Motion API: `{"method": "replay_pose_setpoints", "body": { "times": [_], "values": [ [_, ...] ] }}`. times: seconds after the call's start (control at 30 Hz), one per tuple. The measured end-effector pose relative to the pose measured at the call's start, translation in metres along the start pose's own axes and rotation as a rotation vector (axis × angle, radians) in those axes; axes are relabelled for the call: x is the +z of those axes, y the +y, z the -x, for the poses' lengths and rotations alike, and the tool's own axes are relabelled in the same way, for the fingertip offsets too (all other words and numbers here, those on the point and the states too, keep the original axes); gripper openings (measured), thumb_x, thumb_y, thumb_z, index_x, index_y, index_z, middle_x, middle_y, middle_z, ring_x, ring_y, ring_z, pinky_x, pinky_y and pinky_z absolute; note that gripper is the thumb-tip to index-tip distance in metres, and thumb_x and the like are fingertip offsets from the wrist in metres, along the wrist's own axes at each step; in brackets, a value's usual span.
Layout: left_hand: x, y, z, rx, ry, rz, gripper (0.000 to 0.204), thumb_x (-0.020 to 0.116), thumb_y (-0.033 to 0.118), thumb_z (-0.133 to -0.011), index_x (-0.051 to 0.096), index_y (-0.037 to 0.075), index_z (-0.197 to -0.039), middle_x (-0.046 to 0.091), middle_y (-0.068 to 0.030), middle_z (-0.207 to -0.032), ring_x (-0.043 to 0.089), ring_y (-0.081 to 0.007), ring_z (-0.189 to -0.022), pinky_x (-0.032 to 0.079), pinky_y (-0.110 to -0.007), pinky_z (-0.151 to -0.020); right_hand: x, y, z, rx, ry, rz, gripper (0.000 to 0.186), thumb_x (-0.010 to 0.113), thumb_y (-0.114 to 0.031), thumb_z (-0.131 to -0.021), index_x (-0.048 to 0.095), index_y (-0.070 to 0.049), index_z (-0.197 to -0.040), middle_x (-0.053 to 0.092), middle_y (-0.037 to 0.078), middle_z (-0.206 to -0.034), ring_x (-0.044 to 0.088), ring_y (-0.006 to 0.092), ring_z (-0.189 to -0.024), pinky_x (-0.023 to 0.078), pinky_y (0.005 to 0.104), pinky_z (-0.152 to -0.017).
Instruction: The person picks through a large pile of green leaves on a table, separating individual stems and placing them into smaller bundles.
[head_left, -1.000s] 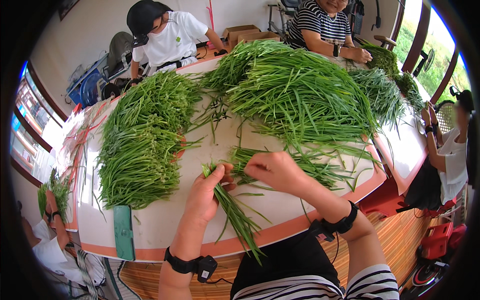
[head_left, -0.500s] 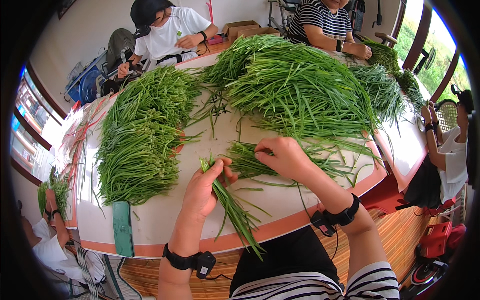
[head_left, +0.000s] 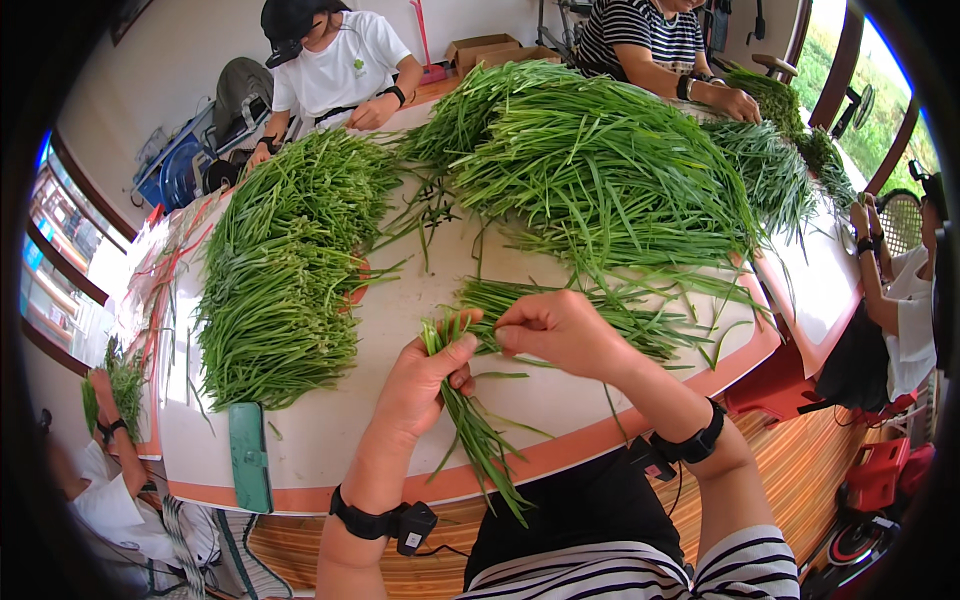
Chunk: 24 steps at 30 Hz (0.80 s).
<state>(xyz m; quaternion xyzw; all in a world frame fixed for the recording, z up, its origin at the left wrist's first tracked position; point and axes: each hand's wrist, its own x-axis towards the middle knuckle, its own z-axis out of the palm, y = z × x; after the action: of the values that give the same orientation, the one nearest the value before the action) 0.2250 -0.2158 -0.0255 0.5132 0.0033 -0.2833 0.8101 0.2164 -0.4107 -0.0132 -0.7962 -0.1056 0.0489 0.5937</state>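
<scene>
Head view. A bunch of chive-like stalks [head_left: 472, 432] is gripped by the left hand [head_left: 425, 385]. Right of the bunch, loose stalks [head_left: 648, 330] lie lengthwise left-to-right, nearer the right hand [head_left: 562, 328], whose fingers are curled; whether anything is pinched cannot be told.

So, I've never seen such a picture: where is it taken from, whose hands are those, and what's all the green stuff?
There is no robot: these are a person's bare hands. A wide camera on the head looks down, bending straight edges. The left hand holds a small bunch of long green stalks. The right hand is curled close by; whether it grips anything is unclear. On the white table lie a big leafy heap, a long pile at left, a loose small pile, and a green phone-like case.
</scene>
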Motion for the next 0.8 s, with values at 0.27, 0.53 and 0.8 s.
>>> {"method": "replay_pose_setpoints", "body": {
  "times": [0.27,0.53,0.8],
  "values": [
    [-0.004,-0.002,-0.005,0.076,0.057,0.053,0.028,0.057,0.025,-0.087,0.058,0.001,-0.101,0.047,0.0008,-0.071,0.045,-0.0103,-0.062,0.044,-0.029,-0.059,0.015,-0.002,0.010,-0.013,-0.045,0.133,0.019,0.062,-0.019,-0.078,0.064,-0.001,-0.084,0.063,0.010,-0.066,0.060,0.0192,-0.056,0.047,0.0289,-0.055],
    [-0.008,-0.003,-0.005,0.029,-0.013,0.135,0.024,0.053,0.024,-0.089,0.057,0.002,-0.098,0.060,-0.0086,-0.093,0.058,-0.0191,-0.083,0.049,-0.035,-0.080,0.002,0.009,0.025,-0.097,0.063,0.232,0.019,0.062,-0.020,-0.079,0.063,-0.003,-0.086,0.063,0.010,-0.069,0.060,0.0224,-0.057,0.047,0.0300,-0.055],
    [-0.018,-0.001,-0.007,-0.009,-0.102,0.196,0.026,0.051,0.022,-0.090,0.055,0.001,-0.104,0.061,-0.0101,-0.092,0.060,-0.0239,-0.086,0.048,-0.038,-0.081,-0.020,0.020,0.004,-0.227,0.221,0.733,0.017,0.061,-0.019,-0.076,0.064,-0.004,-0.083,0.059,0.011,-0.077,0.054,0.0296,-0.080,0.044,0.0384,-0.072]
  ]
}}
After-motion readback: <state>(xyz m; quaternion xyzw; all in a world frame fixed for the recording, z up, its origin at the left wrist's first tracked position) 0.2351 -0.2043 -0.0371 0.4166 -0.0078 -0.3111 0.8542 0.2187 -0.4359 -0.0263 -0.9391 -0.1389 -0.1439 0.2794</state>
